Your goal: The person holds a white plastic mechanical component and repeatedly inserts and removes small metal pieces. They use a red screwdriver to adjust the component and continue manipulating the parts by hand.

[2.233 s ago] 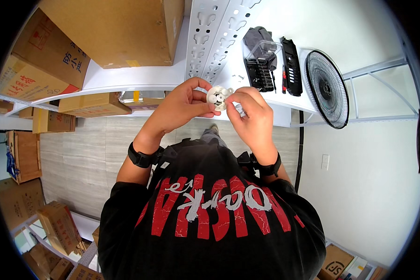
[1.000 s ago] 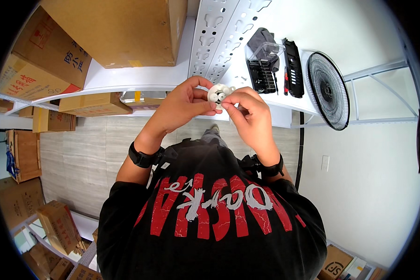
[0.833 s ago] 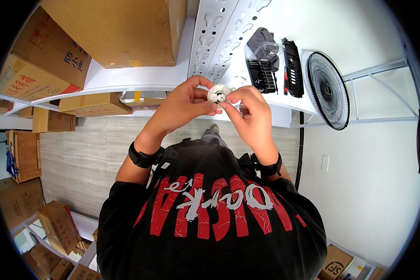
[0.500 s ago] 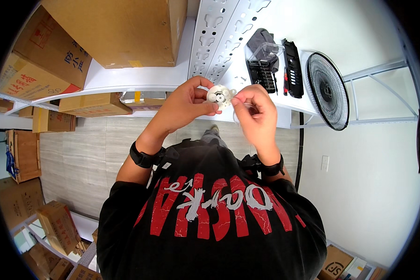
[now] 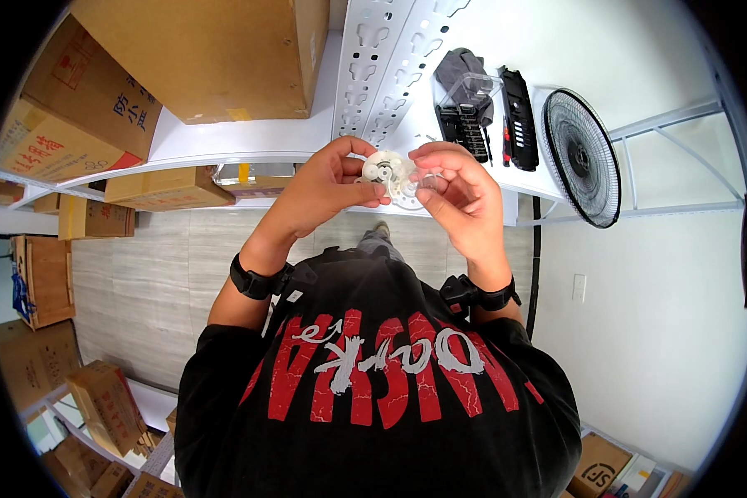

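Observation:
In front of my chest, my left hand [image 5: 332,189] grips a round white plastic gear assembly [image 5: 383,168] between thumb and fingers. Its face is turned up, with small wheels and a dark ring showing at the middle. Close on its right, my right hand [image 5: 473,199] has thumb and fingertips on a clear round plastic cover [image 5: 429,183]. The cover is tilted and overlaps the assembly's right edge; whether the two touch I cannot tell. My fingers hide parts of both pieces.
Beyond my hands a white shelf [image 5: 423,116] carries an open black tool case [image 5: 463,129], a grey cloth [image 5: 461,70], a black slotted tray [image 5: 519,116] and a round black fan grille [image 5: 585,158]. A perforated metal post [image 5: 373,66] rises ahead. Cardboard boxes [image 5: 199,58] stand at left.
My right fingers have spread and lifted, and the clear cover has come from under my palm to the fingertips. The gear assembly has shifted slightly left in my left hand.

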`<state>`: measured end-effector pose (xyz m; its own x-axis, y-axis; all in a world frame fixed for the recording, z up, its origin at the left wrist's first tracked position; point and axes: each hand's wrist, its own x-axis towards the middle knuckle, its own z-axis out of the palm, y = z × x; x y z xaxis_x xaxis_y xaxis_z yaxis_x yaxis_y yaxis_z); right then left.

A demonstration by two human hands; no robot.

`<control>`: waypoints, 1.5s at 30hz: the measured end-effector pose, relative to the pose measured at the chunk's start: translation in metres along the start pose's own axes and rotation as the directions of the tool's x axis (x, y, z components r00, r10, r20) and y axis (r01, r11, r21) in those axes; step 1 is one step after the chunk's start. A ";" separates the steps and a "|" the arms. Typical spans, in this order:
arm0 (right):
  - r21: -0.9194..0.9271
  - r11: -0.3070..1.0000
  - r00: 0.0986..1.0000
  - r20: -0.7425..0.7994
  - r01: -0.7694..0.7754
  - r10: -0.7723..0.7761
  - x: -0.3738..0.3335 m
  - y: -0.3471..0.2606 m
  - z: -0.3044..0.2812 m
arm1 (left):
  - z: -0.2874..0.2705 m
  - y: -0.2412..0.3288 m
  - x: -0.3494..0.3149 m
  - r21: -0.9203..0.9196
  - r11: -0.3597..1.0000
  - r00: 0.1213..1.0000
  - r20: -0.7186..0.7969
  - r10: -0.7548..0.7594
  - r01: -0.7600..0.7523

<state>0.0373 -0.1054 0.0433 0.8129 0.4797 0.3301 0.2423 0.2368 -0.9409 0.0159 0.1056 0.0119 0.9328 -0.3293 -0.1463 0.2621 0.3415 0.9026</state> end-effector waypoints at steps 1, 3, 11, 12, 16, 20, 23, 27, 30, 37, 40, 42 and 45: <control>-0.017 1.000 1.000 0.016 0.000 0.001 0.000 0.000 -0.001 | 0.000 -0.001 0.000 0.002 1.000 1.000 0.000 0.008 -0.008; -0.052 0.999 0.999 0.048 0.000 0.003 -0.001 0.000 -0.004 | -0.001 -0.003 0.000 0.005 1.000 1.000 0.001 0.025 -0.025; -0.625 0.769 0.991 0.096 0.134 -0.095 -0.002 -0.008 0.001 | 0.003 0.003 0.000 0.007 0.999 0.999 -0.020 0.033 -0.033; -0.673 0.717 0.983 0.113 0.180 -0.142 -0.001 -0.008 0.002 | 0.003 0.003 0.000 0.003 1.000 0.999 -0.026 0.024 -0.024; -0.673 0.721 0.985 0.089 0.169 -0.148 -0.001 -0.005 0.001 | 0.003 0.002 0.000 -0.017 1.000 1.000 -0.025 0.015 -0.016; -0.673 0.721 0.984 0.064 0.164 -0.163 0.001 -0.007 0.001 | 0.003 0.003 0.001 -0.006 1.000 1.000 -0.017 -0.006 0.006; -0.639 0.752 0.985 0.064 0.162 -0.159 0.005 -0.006 0.003 | 0.004 0.002 0.001 0.030 1.000 1.000 0.003 0.000 0.000; -0.626 0.762 0.985 0.062 0.165 -0.162 0.008 -0.001 0.002 | 0.003 0.002 0.000 0.021 1.000 0.999 0.042 0.003 -0.004; -0.583 0.802 0.991 0.088 0.131 -0.098 0.008 -0.001 0.004 | 0.002 0.003 -0.001 0.029 0.999 0.997 0.064 0.036 -0.038; -0.619 0.775 0.991 0.121 0.124 -0.062 0.010 0.003 0.008 | 0.001 0.005 -0.004 0.016 1.000 0.997 0.078 0.021 -0.022; -0.603 0.788 0.990 0.128 0.123 -0.057 0.010 0.001 0.010 | -0.001 0.005 -0.003 0.007 1.000 0.997 0.071 0.011 -0.012; -0.617 0.776 0.990 0.129 0.128 -0.061 0.010 0.003 0.009 | -0.002 0.002 -0.002 0.008 1.000 0.998 0.065 0.024 -0.025; -0.596 0.793 0.992 0.091 0.128 -0.091 0.009 0.008 0.008 | -0.003 0.001 -0.001 0.020 1.000 0.999 0.047 0.021 -0.022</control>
<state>0.0421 -0.0919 0.0392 0.7359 0.5311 0.4200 0.6112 -0.2543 -0.7495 0.0156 0.1093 0.0121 0.9256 -0.3628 -0.1079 0.2363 0.3312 0.9135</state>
